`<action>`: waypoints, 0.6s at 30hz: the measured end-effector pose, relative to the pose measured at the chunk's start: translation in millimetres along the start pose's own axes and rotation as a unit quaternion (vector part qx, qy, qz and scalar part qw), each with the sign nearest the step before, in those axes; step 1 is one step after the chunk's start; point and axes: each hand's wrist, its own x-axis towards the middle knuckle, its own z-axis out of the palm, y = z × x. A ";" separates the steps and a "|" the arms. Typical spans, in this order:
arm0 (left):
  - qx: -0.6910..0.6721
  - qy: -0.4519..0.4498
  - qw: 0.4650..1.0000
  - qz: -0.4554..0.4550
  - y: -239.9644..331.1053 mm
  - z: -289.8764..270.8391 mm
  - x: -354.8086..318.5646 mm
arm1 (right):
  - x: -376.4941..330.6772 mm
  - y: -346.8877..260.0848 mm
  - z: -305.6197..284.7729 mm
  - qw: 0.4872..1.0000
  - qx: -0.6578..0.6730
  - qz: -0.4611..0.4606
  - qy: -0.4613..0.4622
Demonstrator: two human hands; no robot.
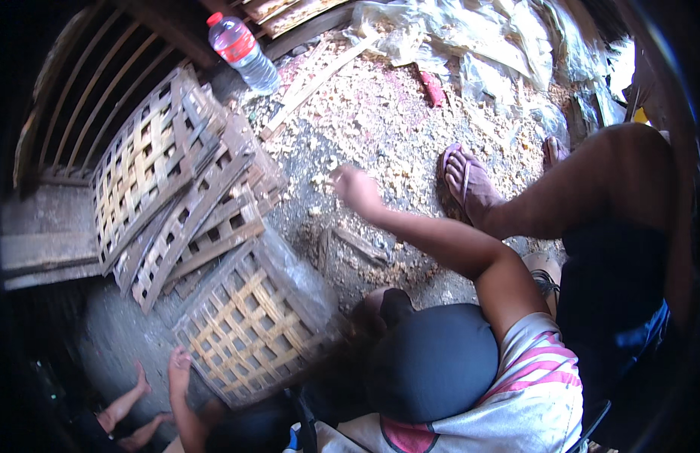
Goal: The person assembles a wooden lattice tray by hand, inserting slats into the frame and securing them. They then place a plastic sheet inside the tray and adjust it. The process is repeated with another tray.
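Observation:
My right arm stretches out over the floor. My right hand [357, 192] is smeared by motion above pale scattered shavings [395, 143], and what its fingers do cannot be made out. At the lower left, my left hand [180, 360] is beside the edge of a woven lattice panel [248, 321], its fingers loosely bent and nothing visible in them. The panel has a wooden frame and lies tilted near my legs. A clear plastic sheet [293, 264] lies along its upper right side.
Several more lattice panels [150, 162] are stacked at the left. Beyond them stands a red-capped bottle [244, 57]. Crumpled plastic [470, 45] lies at the back. Another person's foot in a flip-flop [467, 181] is at the right; bare feet [142, 381] show at lower left.

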 end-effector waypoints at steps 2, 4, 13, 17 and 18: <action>0.061 0.004 0.997 0.050 122.4 15.0 1.4 | 72.6 33.0 -56.7 0.980 -0.028 0.029 0.196; 0.134 -0.012 0.984 0.116 201.7 41.4 -3.9 | 143.3 106.6 -121.2 0.925 -0.098 0.013 0.366; 0.132 -0.153 0.970 0.133 247.8 91.1 -32.7 | 203.3 146.2 -314.3 0.857 -0.432 0.180 0.216; 0.066 -0.140 0.986 0.065 217.9 96.6 -25.9 | 227.4 159.1 -338.7 0.821 -0.529 0.148 0.152; 0.052 -0.129 0.989 0.049 214.8 96.9 -29.3 | 231.2 152.5 -337.3 0.828 -0.523 0.169 0.113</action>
